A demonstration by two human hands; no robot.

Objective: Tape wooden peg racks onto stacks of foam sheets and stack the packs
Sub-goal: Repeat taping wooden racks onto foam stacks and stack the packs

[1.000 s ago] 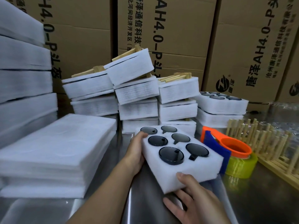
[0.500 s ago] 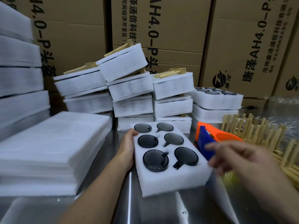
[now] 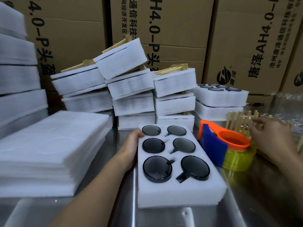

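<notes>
Foam stack (image 3: 178, 190) sits on surface (image 3: 246, 202) in front of you, no rack on it, untaped. Your left grip (image 3: 131, 148) clamps its left edge; right grip (image 3: 270, 138) loose, holding nothing, at racks (image 3: 239, 122). Tape (image 3: 237, 159) beside. Plenty packs (image 3: 131, 82) piled behind.

Foam stack (image 3: 177, 187), 6 o'clock: white, matt, finely pitted, layered at the edge. Six discs (image 3: 157, 168) set in it: dark, glossy, smooth.
Foam sheets (image 3: 49, 145), 9 o'clock: matt white, soft.
Table (image 3: 254, 202): brushed metal, dull sheen.
Tape dispenser (image 3: 213, 149), 3 o'clock: smooth orange and blue plastic.
Tape roll (image 3: 241, 160): translucent yellow, shiny.
Peg racks (image 3: 242, 123): pale bare wood.
Cartons (image 3: 180, 30), 12 o'clock: matt brown cardboard, printed.
</notes>
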